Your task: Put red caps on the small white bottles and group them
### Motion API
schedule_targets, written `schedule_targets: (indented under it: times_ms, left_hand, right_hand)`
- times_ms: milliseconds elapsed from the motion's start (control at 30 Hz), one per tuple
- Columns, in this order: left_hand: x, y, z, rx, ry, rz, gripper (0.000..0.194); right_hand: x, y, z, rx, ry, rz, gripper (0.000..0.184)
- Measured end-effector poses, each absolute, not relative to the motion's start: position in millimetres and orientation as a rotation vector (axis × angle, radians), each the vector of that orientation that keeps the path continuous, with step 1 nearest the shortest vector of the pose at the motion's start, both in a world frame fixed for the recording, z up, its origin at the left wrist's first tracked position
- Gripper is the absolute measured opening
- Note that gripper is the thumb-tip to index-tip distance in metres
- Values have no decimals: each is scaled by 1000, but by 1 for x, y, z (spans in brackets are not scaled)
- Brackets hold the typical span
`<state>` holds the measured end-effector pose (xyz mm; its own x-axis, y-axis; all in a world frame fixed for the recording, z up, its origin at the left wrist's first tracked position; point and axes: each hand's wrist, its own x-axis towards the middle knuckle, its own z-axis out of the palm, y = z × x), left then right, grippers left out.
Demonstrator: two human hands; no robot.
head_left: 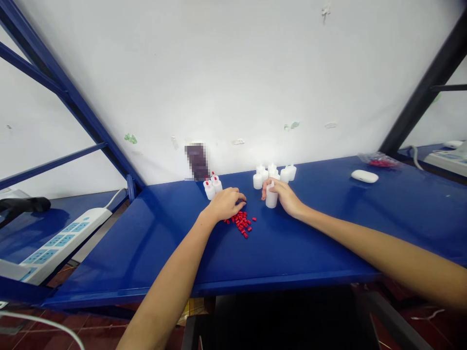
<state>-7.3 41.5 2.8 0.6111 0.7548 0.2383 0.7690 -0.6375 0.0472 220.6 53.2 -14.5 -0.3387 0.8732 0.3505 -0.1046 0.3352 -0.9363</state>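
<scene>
My right hand [282, 193] is wrapped round a small white plastic bottle [271, 199], which stands upright at the table's middle. My left hand [228, 203] rests over the upper edge of a loose pile of small red caps [242, 222]. Its fingers are curled together at the pile, and whatever is between the fingertips is hidden. Behind my left hand stand several white bottles with red tips [209, 189]. Beyond my right hand is a group of several white bottles [258, 181] without red tips, partly covered by the hand.
The blue table [292, 257] meets a white wall [237, 73]. A dark, pixelated object [197, 161] leans there. On the right lie a white rounded case [364, 176] and a clear bag of red pieces [381, 161]. A white power strip [69, 238] is at left, beside a blue metal frame [78, 104].
</scene>
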Motion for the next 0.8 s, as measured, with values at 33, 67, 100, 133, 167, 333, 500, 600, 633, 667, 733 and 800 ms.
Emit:
schedule_targets:
  times_ms: [33,67,100,133,167,333,500,600,633,667,733,800]
  left_hand:
    - [-8,42,2,-2767,-1315,-368,24]
    - [-8,43,1,-2767,-1319,-370,23]
    - [-8,44,1,-2766,-1324,-374,22]
    - [-7,44,0,-2766,-1327,-378,21]
    - [-7,45,0,-2767,-1328,-386,21]
    - [-1,41,5,-2767,-1292,-556,20]
    - [8,32,12,-2820,-1305,-771,16]
    - [16,27,15,-2853,-1299,-921,15]
    - [19,25,15,-2856,-1289,-996,14]
    - [22,23,16,-2853,-1279,-1082,13]
    - [28,19,18,-2826,-1262,-1260,13]
    - [34,15,20,-2765,-1259,-1410,15]
  right_hand:
    - [220,52,-16,-696,-1553,1242,10]
    - [220,52,-18,-678,-1542,1280,11]
    - [220,51,-18,-659,-1545,1316,11]
    - [220,50,-19,-642,-1553,1352,12]
    - [221,50,-19,-628,-1556,1385,13]
    - [223,48,-17,-594,-1604,1426,16]
    - [223,47,-15,-561,-1764,1414,17]
    - [223,46,-16,-570,-1728,1480,15]
    - [223,46,-16,-572,-1709,1471,15]
    - [223,45,-15,-582,-1693,1448,17]
    - [223,43,-13,-629,-1701,1371,21]
    - [224,40,-9,-678,-1767,1253,24]
